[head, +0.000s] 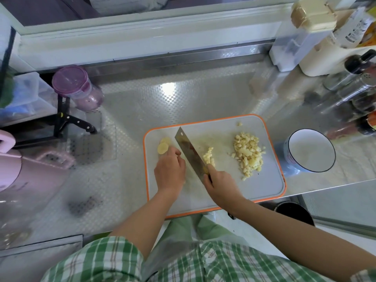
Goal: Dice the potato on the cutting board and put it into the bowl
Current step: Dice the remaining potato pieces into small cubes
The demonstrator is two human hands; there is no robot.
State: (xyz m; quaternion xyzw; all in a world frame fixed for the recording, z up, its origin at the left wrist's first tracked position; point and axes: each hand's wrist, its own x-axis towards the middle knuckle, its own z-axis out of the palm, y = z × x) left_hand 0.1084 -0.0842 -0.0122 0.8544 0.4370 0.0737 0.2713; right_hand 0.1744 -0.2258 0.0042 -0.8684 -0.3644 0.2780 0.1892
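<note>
A grey cutting board (254,186) with an orange rim lies on the steel counter. My right hand (220,185) grips the handle of a cleaver (188,148), whose blade stands on the board. Just right of the blade lies a small row of fresh potato dice (209,156). A bigger heap of diced potato (248,153) sits further right. My left hand (169,169), fingers curled, rests on the board left of the blade, next to round potato slices (163,146). A white bowl (311,152) with a dark rim stands empty right of the board.
A black-handled knife (77,121) lies at the left beside a purple-lidded jar (75,86). A pink kettle (22,169) stands at the far left. Bottles and shakers (354,86) crowd the back right. The counter edge runs just right of the bowl.
</note>
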